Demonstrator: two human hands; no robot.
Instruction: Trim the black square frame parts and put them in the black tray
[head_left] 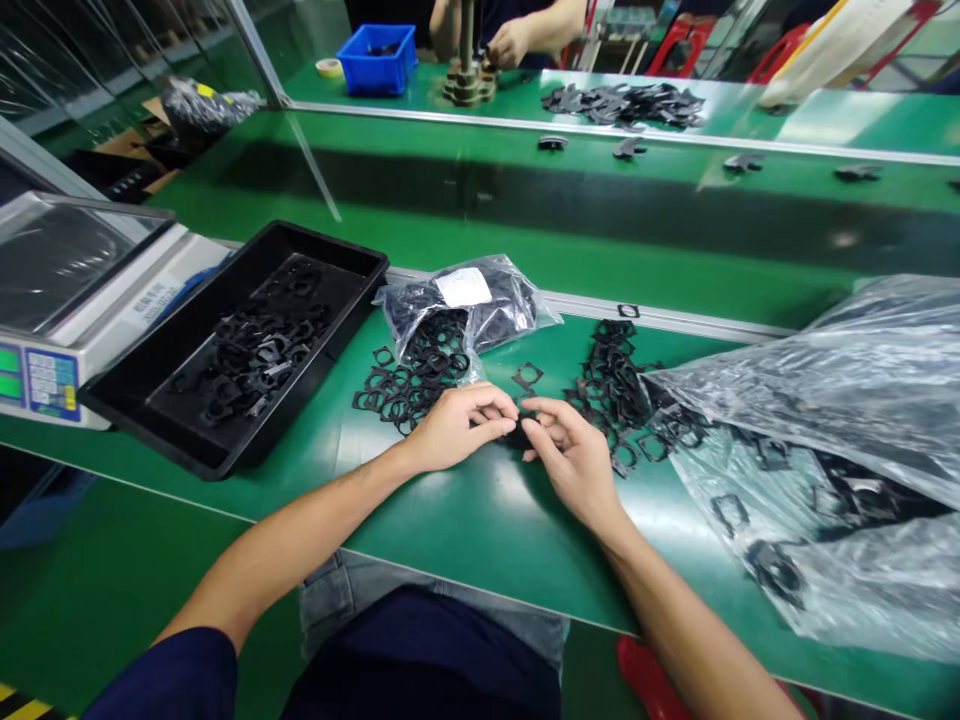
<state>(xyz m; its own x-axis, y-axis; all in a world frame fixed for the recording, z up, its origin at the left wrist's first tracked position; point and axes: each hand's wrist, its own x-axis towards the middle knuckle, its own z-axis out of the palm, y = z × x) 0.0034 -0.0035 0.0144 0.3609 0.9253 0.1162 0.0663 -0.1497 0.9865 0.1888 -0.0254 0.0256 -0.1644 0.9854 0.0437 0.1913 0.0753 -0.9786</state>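
Note:
A small black part (523, 432) is held between both hands above the green table. My left hand (459, 425) pinches its left side, with the fingers closed. On its other side, my right hand (571, 448) grips it between thumb and fingers. The part's shape is mostly hidden by the fingertips. Black ring-shaped parts (409, 385) lie in a pile beyond my left hand, next to a clear bag (510, 305) with a white label. Another pile of black frame-like parts (611, 375) spreads beyond my right hand. One loose square frame (528, 375) lies between the piles.
A black tray (341, 345) of parts stands at the left, beside a weighing scale (142, 300). Large clear plastic bags (847, 370) with parts cover the right side. Across the green belt (450, 210), a person's hands work near a blue bin (377, 62).

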